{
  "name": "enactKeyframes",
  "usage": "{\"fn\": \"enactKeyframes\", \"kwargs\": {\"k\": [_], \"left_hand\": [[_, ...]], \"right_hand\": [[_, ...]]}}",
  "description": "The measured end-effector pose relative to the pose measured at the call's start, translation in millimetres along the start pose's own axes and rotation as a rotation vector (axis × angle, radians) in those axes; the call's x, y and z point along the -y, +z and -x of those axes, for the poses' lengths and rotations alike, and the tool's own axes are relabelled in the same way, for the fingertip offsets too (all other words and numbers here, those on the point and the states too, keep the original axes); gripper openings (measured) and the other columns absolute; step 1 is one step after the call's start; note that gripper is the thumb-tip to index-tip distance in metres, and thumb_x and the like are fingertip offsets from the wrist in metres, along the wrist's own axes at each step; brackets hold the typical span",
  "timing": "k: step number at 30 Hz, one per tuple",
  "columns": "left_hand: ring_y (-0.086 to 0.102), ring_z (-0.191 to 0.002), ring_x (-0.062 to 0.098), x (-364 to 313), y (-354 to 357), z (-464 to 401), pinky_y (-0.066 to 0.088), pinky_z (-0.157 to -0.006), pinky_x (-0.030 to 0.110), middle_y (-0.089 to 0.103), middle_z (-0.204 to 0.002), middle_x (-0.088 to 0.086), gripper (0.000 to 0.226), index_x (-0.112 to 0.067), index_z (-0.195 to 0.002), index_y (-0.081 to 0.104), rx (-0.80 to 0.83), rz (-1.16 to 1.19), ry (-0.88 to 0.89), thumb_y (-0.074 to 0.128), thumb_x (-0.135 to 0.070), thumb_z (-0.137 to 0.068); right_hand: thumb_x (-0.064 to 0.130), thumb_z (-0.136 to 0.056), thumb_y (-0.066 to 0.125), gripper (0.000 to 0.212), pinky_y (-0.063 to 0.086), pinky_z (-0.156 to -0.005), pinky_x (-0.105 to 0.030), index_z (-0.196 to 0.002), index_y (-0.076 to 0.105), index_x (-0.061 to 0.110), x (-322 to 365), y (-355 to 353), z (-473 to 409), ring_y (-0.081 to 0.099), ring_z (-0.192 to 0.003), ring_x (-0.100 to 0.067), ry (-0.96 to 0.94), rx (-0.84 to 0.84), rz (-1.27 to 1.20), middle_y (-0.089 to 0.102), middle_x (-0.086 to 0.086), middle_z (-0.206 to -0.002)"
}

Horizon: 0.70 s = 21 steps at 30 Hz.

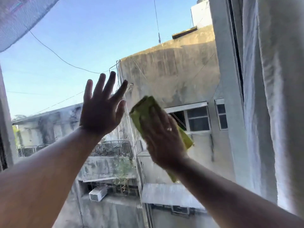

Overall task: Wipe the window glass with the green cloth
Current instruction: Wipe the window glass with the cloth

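The window glass (79, 38) fills most of the view, with sky and grey buildings behind it. My right hand (162, 139) lies flat over a folded green cloth (144, 111) and presses it against the pane near the middle. The cloth sticks out above my fingers and again below my wrist. My left hand (102, 111) is raised to the left of the cloth, palm toward the glass, fingers spread and holding nothing. Whether it touches the pane is unclear.
A white curtain (273, 96) hangs along the right side, beside the window frame (223, 79). A piece of mesh fabric (18, 17) covers the top left corner. Another frame edge (5, 129) runs down the far left.
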State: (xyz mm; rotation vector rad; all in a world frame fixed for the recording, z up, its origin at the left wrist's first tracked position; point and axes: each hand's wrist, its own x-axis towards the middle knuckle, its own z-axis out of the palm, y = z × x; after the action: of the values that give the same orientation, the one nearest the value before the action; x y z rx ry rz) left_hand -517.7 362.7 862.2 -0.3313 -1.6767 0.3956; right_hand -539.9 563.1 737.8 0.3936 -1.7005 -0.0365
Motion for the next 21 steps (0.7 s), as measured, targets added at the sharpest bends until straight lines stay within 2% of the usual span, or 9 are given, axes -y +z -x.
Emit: {"fn": "enactKeyframes", "kwargs": {"k": [2,4,6,11,14,15,17,19,21], "left_hand": [[0.028,-0.15,0.041,-0.1,-4.6,-0.4,0.019,-0.12,0.059,0.029,-0.164,0.019,0.056,-0.021,-0.155,0.035,0.024,0.01,-0.002,0.034,-0.038,-0.101],[0.027,-0.151,0.041,5.2,-8.4,-0.2,0.018,-0.12,0.06,0.027,-0.164,0.019,0.059,-0.022,-0.155,0.034,0.057,0.01,0.016,0.036,-0.044,-0.1],[0.026,-0.15,0.042,18.6,-6.4,7.7,0.017,-0.12,0.061,0.024,-0.165,0.019,0.064,-0.023,-0.156,0.03,0.056,-0.008,0.026,0.033,-0.051,-0.099],[0.022,-0.151,0.042,30.6,10.6,27.8,0.013,-0.12,0.063,0.019,-0.167,0.017,0.067,-0.026,-0.158,0.025,-0.003,-0.007,-0.01,0.026,-0.058,-0.099],[0.023,-0.151,0.041,32.7,18.3,25.4,0.015,-0.119,0.063,0.02,-0.167,0.018,0.066,-0.028,-0.158,0.023,-0.038,-0.027,0.018,0.026,-0.057,-0.099],[0.024,-0.151,0.041,33.6,19.1,25.8,0.015,-0.119,0.062,0.02,-0.166,0.018,0.066,-0.027,-0.158,0.024,-0.051,-0.032,0.021,0.026,-0.057,-0.099],[0.024,-0.151,0.041,33.2,19.2,27.6,0.015,-0.119,0.062,0.021,-0.166,0.018,0.065,-0.027,-0.157,0.026,-0.062,-0.025,0.008,0.026,-0.057,-0.1],[0.024,-0.151,0.041,31.7,14.3,28.0,0.016,-0.119,0.062,0.021,-0.167,0.017,0.065,-0.027,-0.157,0.027,-0.042,-0.016,-0.002,0.025,-0.057,-0.1],[0.023,-0.152,0.041,32.5,9.1,27.3,0.016,-0.12,0.062,0.021,-0.167,0.017,0.065,-0.027,-0.157,0.027,-0.009,-0.005,-0.004,0.024,-0.059,-0.1]], "right_hand": [[0.036,-0.093,0.046,0.065,0.012,-0.124,-0.047,-0.155,0.029,0.028,37.2,2.6,47.2,0.016,-0.154,-0.031,-0.32,0.113,-0.049,0.022,-0.009,-0.166],[0.038,-0.099,0.043,0.055,0.017,-0.123,-0.042,-0.154,0.033,0.032,18.3,-2.1,65.0,0.022,-0.154,-0.025,-0.554,0.185,-0.031,0.029,-0.001,-0.165],[0.042,-0.101,0.038,0.053,0.019,-0.122,-0.04,-0.153,0.036,0.032,-32.7,-9.7,57.9,0.028,-0.151,-0.025,-0.545,0.177,0.026,0.028,0.0,-0.163],[0.037,-0.101,0.031,0.062,0.031,-0.117,-0.056,-0.155,0.027,0.008,-156.4,-30.1,31.8,0.027,-0.149,-0.043,0.202,0.021,0.081,0.025,-0.027,-0.16],[0.034,-0.1,0.03,0.064,0.025,-0.121,-0.053,-0.157,0.022,0.005,-127.0,-23.9,12.8,0.019,-0.152,-0.04,0.61,-0.074,0.046,0.019,-0.026,-0.163],[0.034,-0.101,0.029,0.064,0.025,-0.121,-0.052,-0.158,0.019,0.008,-99.7,-18.5,7.1,0.017,-0.153,-0.038,0.663,-0.106,0.037,0.017,-0.023,-0.165],[0.032,-0.101,0.036,0.063,0.022,-0.124,-0.051,-0.159,0.016,0.018,-28.3,-3.1,3.4,0.013,-0.155,-0.035,0.497,-0.139,-0.027,0.013,-0.017,-0.166],[0.031,-0.097,0.046,0.068,0.008,-0.126,-0.047,-0.159,0.017,0.026,41.8,7.8,11.0,0.008,-0.156,-0.031,0.105,-0.069,-0.081,0.008,-0.011,-0.168],[0.036,-0.094,0.052,0.067,0.003,-0.125,-0.043,-0.156,0.029,0.028,77.4,6.8,30.6,0.015,-0.153,-0.031,-0.335,0.076,-0.066,0.02,-0.007,-0.167]]}}
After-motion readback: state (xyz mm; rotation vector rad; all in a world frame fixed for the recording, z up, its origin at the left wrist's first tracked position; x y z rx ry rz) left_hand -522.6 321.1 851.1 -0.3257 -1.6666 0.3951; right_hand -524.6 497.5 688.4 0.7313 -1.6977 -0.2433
